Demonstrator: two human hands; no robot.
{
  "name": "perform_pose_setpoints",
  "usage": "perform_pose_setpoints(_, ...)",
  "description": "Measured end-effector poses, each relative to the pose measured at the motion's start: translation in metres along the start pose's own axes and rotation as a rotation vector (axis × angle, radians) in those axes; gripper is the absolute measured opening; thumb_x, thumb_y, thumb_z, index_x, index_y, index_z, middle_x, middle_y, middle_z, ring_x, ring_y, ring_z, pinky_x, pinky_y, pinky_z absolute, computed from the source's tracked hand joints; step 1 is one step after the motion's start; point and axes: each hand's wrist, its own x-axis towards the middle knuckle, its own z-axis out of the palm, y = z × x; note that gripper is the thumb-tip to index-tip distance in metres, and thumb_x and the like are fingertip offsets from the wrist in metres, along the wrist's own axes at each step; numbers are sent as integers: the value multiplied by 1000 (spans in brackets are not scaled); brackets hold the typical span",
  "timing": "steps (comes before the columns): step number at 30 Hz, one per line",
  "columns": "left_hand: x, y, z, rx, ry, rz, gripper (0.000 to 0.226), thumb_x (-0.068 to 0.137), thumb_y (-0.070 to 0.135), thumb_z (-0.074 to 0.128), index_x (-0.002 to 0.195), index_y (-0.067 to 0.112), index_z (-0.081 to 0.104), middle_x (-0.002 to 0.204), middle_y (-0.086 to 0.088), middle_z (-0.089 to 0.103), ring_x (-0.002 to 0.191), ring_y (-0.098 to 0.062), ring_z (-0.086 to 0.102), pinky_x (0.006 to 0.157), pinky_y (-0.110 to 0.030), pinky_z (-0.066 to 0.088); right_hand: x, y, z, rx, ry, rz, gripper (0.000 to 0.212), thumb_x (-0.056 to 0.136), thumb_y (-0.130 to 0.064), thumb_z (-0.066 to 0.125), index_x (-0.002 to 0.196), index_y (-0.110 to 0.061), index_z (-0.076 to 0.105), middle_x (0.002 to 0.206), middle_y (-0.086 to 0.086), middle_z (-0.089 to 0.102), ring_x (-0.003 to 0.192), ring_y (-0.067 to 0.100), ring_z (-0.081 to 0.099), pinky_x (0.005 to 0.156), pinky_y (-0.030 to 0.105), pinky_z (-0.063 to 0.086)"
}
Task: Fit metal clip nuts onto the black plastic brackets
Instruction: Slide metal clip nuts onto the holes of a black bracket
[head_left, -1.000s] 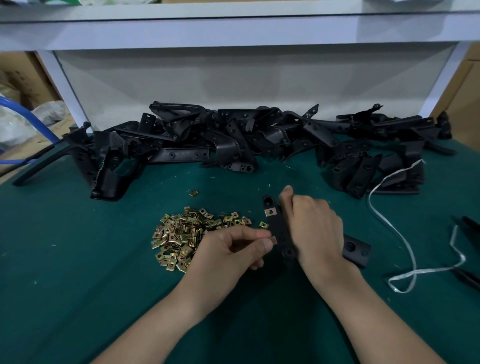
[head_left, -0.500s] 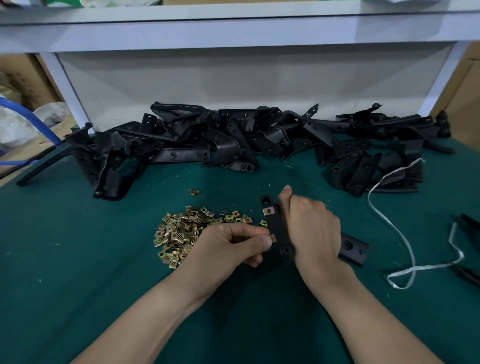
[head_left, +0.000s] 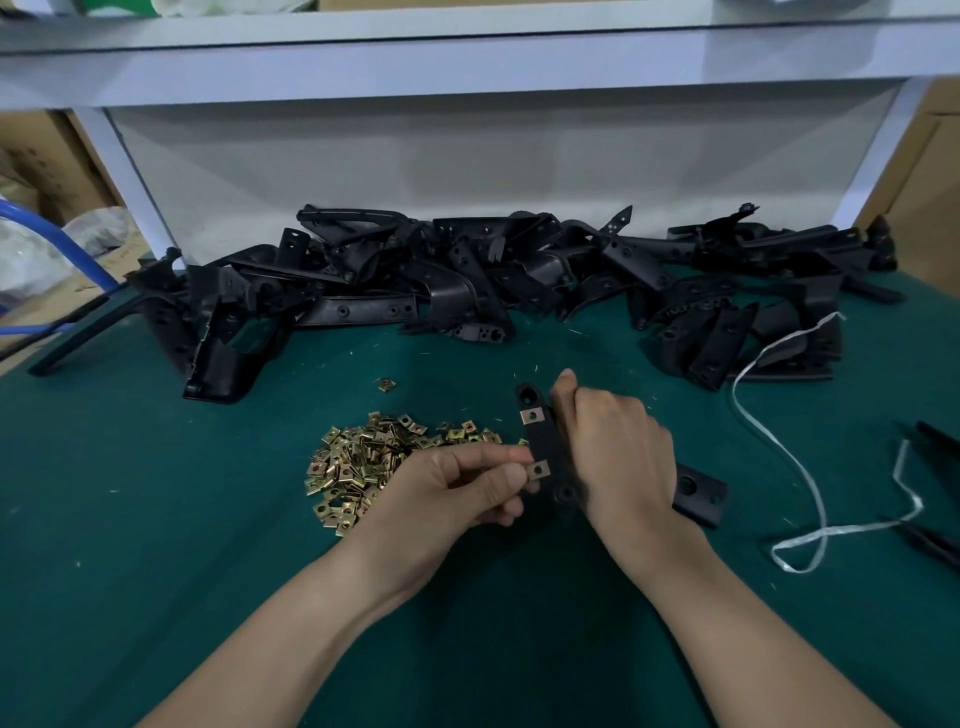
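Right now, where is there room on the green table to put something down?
Bare green cloth mat lies left of the heap of brass metal clip nuts and in the near right corner, below the white strap. Crowded: the back, under the pile of black plastic brackets.

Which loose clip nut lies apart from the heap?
The single clip nut on the green mat beyond the heap, towards the black brackets; every other loose one sits in the heap.

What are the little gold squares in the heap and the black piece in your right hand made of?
Squares: likely thin plated metal; brassy yellow sheen with bright glints. Black piece: seemingly moulded plastic; dull matte black, smooth rounded holes.
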Motion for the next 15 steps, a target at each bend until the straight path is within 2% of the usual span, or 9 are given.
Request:
perform_pose_setpoints(3, 1, 0, -2, -27, -62, -2, 21, 81, 15, 66, 99, 11, 77, 85, -6, 72, 67, -9, 63, 67, -21, 54, 1, 0, -2, 37, -19, 6, 58, 106, -43, 24, 64, -14, 52, 64, 5, 57, 62, 32, 52, 61, 38, 38)
perform_pose_setpoints(5, 1, 0, -2, -7, -104, 10, 17, 83, 14, 65, 94, 14, 79, 83, -4, 71, 68, -10, 63, 68, -21, 54, 0, 0, -3, 47, -21, 6, 59, 106, -44, 25, 66, -13, 55, 66, 5, 59, 63, 33, 53, 62, 38, 39)
perform_pose_setpoints(9, 0, 0, -3, 14, -143, 25, 18, 85, 15, 63, 89, 20, 80, 80, 0, 70, 69, -9, 63, 69, -20, 53, -1, -3, -4, 67, -27, -11, 58, 106, -44, 25, 64, -14, 52, 64, 4, 57, 62, 32, 52, 61, 38, 38)
perform_pose_setpoints(15, 0, 0, -2, 23, -152, 40, 16, 86, 15, 62, 86, 16, 77, 80, 0, 69, 68, -8, 61, 69, -20, 52, -2, -6, -4, 49, -47, -28, 56, 106, -44, 23, 65, -15, 48, 62, 2, 52, 62, 33, 47, 61, 38, 34)
